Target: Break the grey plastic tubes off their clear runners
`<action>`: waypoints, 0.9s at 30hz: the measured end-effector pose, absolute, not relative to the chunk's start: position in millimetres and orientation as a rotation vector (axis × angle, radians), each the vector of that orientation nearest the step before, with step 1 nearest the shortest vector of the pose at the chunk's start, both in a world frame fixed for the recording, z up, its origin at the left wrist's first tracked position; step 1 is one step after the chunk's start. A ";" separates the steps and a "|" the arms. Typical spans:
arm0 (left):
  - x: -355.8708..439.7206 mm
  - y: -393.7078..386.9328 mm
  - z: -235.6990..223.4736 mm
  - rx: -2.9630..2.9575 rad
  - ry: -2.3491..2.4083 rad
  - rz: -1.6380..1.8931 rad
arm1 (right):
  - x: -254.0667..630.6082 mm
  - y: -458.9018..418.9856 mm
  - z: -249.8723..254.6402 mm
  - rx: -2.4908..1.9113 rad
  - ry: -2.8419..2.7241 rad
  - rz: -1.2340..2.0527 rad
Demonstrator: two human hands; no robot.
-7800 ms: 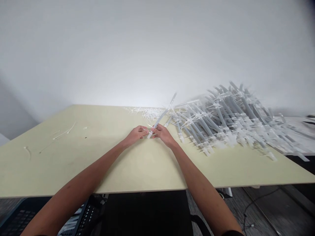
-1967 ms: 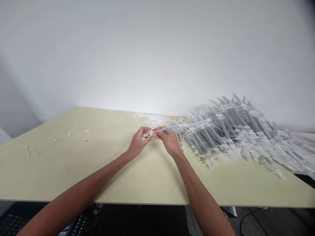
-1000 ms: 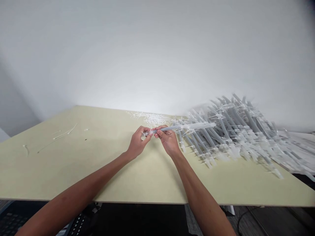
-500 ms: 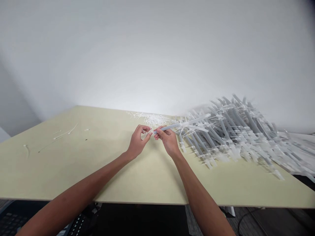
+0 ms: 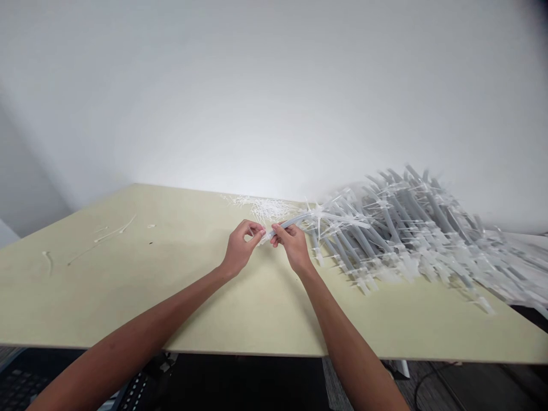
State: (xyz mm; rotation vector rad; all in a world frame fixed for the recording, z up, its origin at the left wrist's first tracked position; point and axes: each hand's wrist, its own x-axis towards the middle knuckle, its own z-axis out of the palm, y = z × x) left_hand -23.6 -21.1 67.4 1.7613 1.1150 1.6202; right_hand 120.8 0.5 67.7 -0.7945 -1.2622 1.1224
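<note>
My right hand is closed around a pale, clear plastic tube with star-like translucent fittings partway along it. The tube slants up to the right, its far part overlapping the pile behind. Just left of it, my left hand has thumb and forefinger pinched together beside the tube's whitish near end. What sits between those fingertips is too small to make out. Behind both hands lies a heap of thin white plastic strips, which look like small cable ties.
A large pile of similar grey-clear tubes covers the right of the yellowish table. Several loose white strips lie at the left. The white wall rises behind the table's back edge.
The tube's near end has tipped slightly downward and shows more between the hands. Its far end has dropped a little and shifted right. Both hands stay almost in place.
</note>
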 end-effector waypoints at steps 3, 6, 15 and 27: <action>-23.5 -24.0 66.9 1.675 1.049 1.540 | 123.3 -1.3 71.3 -0.807 -1.244 1.116; -18.1 -37.8 70.3 1.657 0.909 1.501 | 126.5 -6.5 84.6 -0.716 -1.178 1.167; 10.5 -109.1 128.2 2.535 0.414 2.048 | 126.3 -49.6 151.1 -0.428 -1.121 1.521; 10.2 -132.1 165.1 2.562 0.439 2.094 | 120.2 -60.6 155.9 -0.345 -1.142 1.536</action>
